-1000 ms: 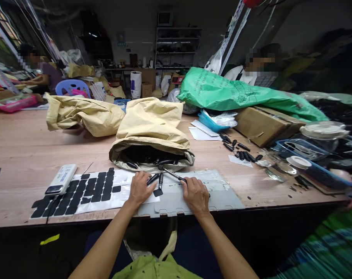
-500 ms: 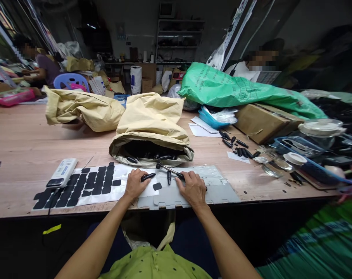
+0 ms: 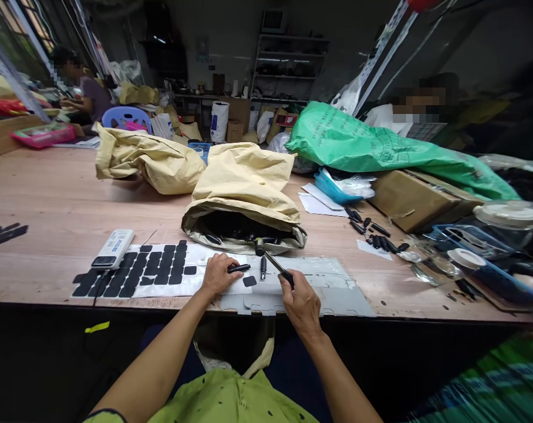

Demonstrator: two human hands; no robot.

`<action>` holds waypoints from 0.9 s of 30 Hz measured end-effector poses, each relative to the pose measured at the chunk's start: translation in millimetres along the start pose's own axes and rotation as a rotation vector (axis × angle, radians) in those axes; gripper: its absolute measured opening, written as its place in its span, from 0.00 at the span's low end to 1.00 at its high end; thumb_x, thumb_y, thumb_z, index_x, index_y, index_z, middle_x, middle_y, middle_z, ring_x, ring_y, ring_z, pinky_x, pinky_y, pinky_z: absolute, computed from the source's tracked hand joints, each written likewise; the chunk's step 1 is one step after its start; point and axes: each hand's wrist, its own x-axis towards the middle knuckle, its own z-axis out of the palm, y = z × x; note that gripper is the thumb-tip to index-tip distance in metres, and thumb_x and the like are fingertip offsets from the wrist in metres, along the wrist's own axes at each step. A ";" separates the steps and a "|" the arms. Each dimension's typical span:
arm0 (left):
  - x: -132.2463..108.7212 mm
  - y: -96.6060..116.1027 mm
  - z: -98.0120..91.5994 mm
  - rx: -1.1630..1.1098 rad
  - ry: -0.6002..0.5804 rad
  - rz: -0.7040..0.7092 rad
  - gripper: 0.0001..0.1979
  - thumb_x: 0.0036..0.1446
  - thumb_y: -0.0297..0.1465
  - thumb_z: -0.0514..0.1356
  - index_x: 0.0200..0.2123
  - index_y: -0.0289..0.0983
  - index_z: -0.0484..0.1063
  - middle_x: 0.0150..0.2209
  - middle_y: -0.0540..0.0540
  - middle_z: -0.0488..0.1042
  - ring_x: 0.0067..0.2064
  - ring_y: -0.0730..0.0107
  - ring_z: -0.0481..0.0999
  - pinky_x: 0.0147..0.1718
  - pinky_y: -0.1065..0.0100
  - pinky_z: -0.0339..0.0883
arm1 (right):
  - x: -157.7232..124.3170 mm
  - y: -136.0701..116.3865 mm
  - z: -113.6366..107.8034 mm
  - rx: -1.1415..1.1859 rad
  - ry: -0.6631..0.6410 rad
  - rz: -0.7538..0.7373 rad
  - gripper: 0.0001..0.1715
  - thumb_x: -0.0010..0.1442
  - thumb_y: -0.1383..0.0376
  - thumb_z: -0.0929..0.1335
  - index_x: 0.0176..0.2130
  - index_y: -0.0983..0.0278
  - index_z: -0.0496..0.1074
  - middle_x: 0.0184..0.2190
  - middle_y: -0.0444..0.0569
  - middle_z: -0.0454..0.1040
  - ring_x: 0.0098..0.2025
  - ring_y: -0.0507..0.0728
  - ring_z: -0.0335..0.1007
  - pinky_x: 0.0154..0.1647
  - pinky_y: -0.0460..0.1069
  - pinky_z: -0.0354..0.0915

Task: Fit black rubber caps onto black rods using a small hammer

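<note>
My right hand (image 3: pixel 303 301) is closed around the dark grip of a small hammer (image 3: pixel 274 262). The hammer's head is raised near the mouth of a cream cloth bag (image 3: pixel 244 185), which has black parts inside. In my left hand (image 3: pixel 218 275), thumb and fingers pinch a slim black cylinder (image 3: pixel 240 268), its end pointing right. Between my hands, a short black part with a metallic tip (image 3: pixel 263 268) lies on the grey board (image 3: pixel 341 288). A loose black rounded-square pad (image 3: pixel 249 281) lies by my left hand.
Left of my hands lies a white sheet (image 3: pixel 199 286) with rows of black pads, beside a white boxy device (image 3: pixel 114 249). Black parts (image 3: pixel 378 242), a cardboard box (image 3: pixel 425 202), jars and a green sack (image 3: pixel 363 144) crowd the right. Another cream bag (image 3: pixel 156 161) lies behind. Two people sit beyond.
My right hand has turned the hammer, lifting its head off the low, flatter position. My left hand still holds the black cylinder. The whole view has shifted left.
</note>
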 end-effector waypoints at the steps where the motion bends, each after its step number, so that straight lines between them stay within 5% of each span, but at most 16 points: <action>1: 0.0 -0.4 0.1 -0.002 -0.004 0.001 0.08 0.51 0.35 0.68 0.36 0.42 0.80 0.32 0.49 0.74 0.40 0.62 0.69 0.40 0.63 0.58 | -4.0 -3.6 -3.5 0.035 -0.029 0.034 0.23 0.67 0.51 0.58 0.47 0.63 0.71 0.36 0.51 0.77 0.37 0.57 0.72 0.36 0.49 0.62; 6: 0.1 -2.2 0.8 -0.017 0.001 0.014 0.07 0.53 0.34 0.67 0.36 0.43 0.81 0.32 0.48 0.74 0.40 0.63 0.69 0.40 0.63 0.59 | -29.3 -17.9 -17.0 0.153 -0.204 0.116 0.24 0.66 0.51 0.58 0.52 0.60 0.71 0.40 0.50 0.80 0.39 0.59 0.77 0.37 0.50 0.69; 12: 1.8 -2.7 1.9 -0.033 -0.017 -0.007 0.08 0.51 0.35 0.68 0.36 0.43 0.81 0.33 0.49 0.75 0.40 0.63 0.69 0.41 0.63 0.59 | -56.2 -31.1 -15.3 0.171 -0.253 -0.015 0.26 0.67 0.58 0.57 0.61 0.57 0.65 0.54 0.49 0.75 0.52 0.57 0.74 0.48 0.50 0.71; 21: 2.5 -1.9 0.9 -0.082 -0.030 -0.036 0.05 0.49 0.32 0.69 0.33 0.44 0.82 0.30 0.51 0.74 0.38 0.65 0.68 0.38 0.64 0.58 | -60.5 -41.4 -12.1 -0.055 -0.193 -0.153 0.28 0.69 0.63 0.55 0.66 0.52 0.60 0.34 0.46 0.74 0.28 0.51 0.71 0.24 0.43 0.62; 27: 1.4 1.3 -1.3 -0.077 -0.028 -0.049 0.05 0.48 0.31 0.69 0.32 0.43 0.82 0.29 0.51 0.74 0.38 0.65 0.68 0.39 0.64 0.58 | -56.9 -42.0 -13.4 -0.090 -0.215 -0.158 0.28 0.69 0.64 0.55 0.65 0.51 0.61 0.32 0.44 0.72 0.25 0.49 0.67 0.21 0.43 0.58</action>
